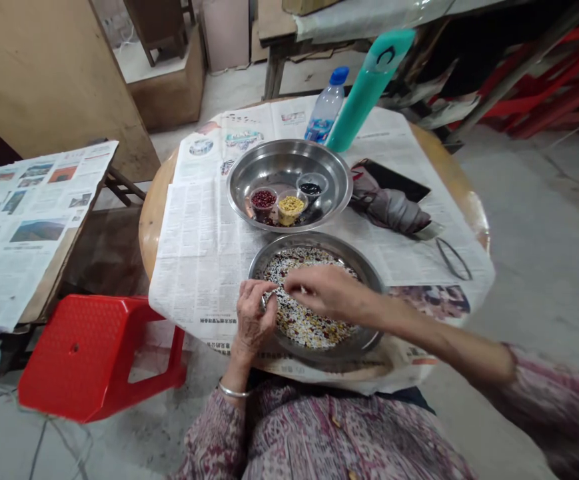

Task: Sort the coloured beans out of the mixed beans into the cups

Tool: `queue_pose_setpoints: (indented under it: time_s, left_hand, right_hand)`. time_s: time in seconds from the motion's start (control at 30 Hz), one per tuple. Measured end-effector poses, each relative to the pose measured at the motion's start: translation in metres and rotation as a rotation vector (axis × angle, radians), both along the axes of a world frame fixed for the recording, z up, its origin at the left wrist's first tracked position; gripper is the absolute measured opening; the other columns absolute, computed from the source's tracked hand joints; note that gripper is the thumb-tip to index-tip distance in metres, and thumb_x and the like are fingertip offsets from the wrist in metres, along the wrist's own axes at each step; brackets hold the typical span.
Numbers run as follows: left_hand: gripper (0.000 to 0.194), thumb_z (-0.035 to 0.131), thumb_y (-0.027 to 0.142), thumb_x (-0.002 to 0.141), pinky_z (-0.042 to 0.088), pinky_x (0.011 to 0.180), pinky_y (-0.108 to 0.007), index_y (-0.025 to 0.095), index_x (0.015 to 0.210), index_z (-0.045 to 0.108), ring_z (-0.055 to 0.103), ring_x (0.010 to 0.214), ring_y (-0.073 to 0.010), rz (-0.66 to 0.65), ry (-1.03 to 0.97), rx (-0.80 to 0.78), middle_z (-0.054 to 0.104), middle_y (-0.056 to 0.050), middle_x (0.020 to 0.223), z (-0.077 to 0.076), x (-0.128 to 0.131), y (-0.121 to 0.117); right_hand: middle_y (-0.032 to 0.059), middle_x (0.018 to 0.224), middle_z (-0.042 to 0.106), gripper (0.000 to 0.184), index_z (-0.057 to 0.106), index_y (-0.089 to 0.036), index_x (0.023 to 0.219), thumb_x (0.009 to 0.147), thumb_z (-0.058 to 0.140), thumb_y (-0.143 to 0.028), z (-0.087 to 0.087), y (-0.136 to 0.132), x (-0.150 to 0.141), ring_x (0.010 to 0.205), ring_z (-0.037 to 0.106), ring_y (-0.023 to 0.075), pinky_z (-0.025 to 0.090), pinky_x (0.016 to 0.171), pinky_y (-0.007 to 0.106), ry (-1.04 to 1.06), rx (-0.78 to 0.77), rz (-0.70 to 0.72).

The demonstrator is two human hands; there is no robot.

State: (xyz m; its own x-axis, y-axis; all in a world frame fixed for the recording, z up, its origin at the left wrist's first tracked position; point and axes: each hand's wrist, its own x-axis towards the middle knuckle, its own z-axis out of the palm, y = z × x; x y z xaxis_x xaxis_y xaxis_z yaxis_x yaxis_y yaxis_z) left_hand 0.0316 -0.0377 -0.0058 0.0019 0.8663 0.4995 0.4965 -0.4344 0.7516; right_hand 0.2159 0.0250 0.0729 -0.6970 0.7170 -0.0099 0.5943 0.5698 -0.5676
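Observation:
My left hand (254,317) is curled at the near left of a steel plate (319,241), its fingers closed above the rim. My right hand (326,293) reaches across from the right, its fingertips pinched together over a mix of white, dark, red and yellow grains (309,327) spread in that plate. Whether either hand holds any grains is hidden. Behind it, a second steel plate (289,150) carries three small clear tubs: red beans (263,199), yellow grains (290,208) and dark beans (311,189). Both plates rest on newspaper (204,247).
The round wooden table (152,233) also bears a water bottle (325,107), a teal flask (369,90), a folded grey umbrella (389,207) and a black phone (399,179). A red plastic stool (99,353) stands to the left, beside a newspaper-covered board (29,227).

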Motion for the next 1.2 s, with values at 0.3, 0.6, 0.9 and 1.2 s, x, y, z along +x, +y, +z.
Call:
queue_pose_setpoints:
  time_s: [0.3, 0.6, 0.9, 1.2]
  left_hand:
    - [0.015, 0.057, 0.010, 0.092, 0.049, 0.089, -0.035, 0.019, 0.099, 0.067, 0.062, 0.095, -0.0198, 0.037, 0.023, -0.038, 0.069, -0.005, 0.095, 0.004, 0.000, 0.001]
    - [0.016, 0.057, 0.009, 0.091, 0.049, 0.090, -0.034, 0.020, 0.099, 0.067, 0.061, 0.096, -0.0195, 0.040, 0.024, -0.027, 0.068, -0.004, 0.096, 0.006, 0.000, 0.002]
    - [0.013, 0.057, 0.013, 0.093, 0.050, 0.089, -0.035, 0.020, 0.099, 0.067, 0.062, 0.096, -0.0198, 0.058, 0.063, -0.030, 0.068, -0.005, 0.095, 0.005, 0.001, 0.002]
    - [0.030, 0.059, 0.012, 0.094, 0.047, 0.104, -0.045, 0.020, 0.122, 0.064, 0.059, 0.112, -0.0256, 0.059, 0.462, 0.048, 0.065, -0.012, 0.117, 0.024, -0.001, -0.006]
  right_hand:
    - [0.0086, 0.101, 0.075, 0.024, 0.072, -0.020, 0.102, 0.097, 0.048, -0.016, -0.047, -0.029, 0.018, 0.094, 0.069, 0.0214, 0.048, 0.080, 0.031, -0.132, 0.065, -0.106]
    - [0.0151, 0.119, 0.067, 0.030, 0.070, -0.017, 0.119, 0.101, 0.050, -0.032, -0.046, 0.016, -0.001, 0.115, 0.057, 0.0292, 0.050, 0.091, 0.040, -0.172, 0.272, -0.421]
    - [0.0097, 0.099, 0.067, 0.022, 0.069, -0.019, 0.097, 0.092, 0.052, -0.008, -0.060, -0.039, 0.013, 0.095, 0.060, 0.0224, 0.051, 0.081, 0.034, -0.045, 0.225, 0.026]
    - [0.0146, 0.111, 0.066, 0.029, 0.066, -0.019, 0.111, 0.094, 0.043, -0.013, -0.048, -0.032, 0.073, 0.104, 0.063, 0.0269, 0.053, 0.088, 0.039, -0.180, 0.225, -0.396]
